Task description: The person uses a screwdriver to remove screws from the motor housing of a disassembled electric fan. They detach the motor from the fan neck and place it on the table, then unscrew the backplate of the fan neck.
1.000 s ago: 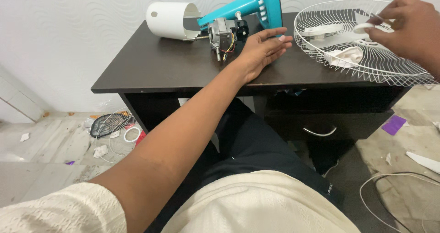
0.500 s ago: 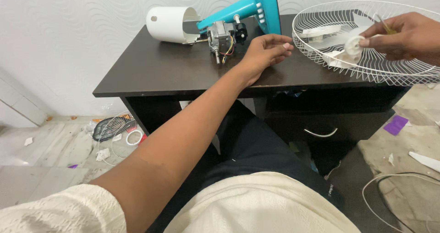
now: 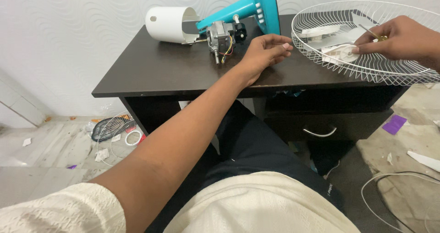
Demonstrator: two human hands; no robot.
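My left hand (image 3: pixel 265 49) rests on the dark table (image 3: pixel 169 70), fingers loosely curled, nothing visible in it. It lies just right of a bare fan motor (image 3: pixel 220 36) with coloured wires. My right hand (image 3: pixel 398 38) hovers inside a white wire fan guard (image 3: pixel 366 68) at the table's right end. It grips a thin screwdriver (image 3: pixel 372 33), and its fingertips touch a white round plastic part (image 3: pixel 340 53) lying in the guard. Another white plastic piece (image 3: pixel 319 30) lies further back in the guard.
A white cylindrical motor cover (image 3: pixel 167 20) and a teal fan stand (image 3: pixel 254 4) lie at the table's back. A drawer with a metal handle (image 3: pixel 319 133) is below. On the floor are another wire guard (image 3: pixel 114 132), a purple scrap (image 3: pixel 394 124) and a white cable (image 3: pixel 389 187).
My left hand went from flat and spread to curled. My right hand lowered the white round part from above the guard down into it.
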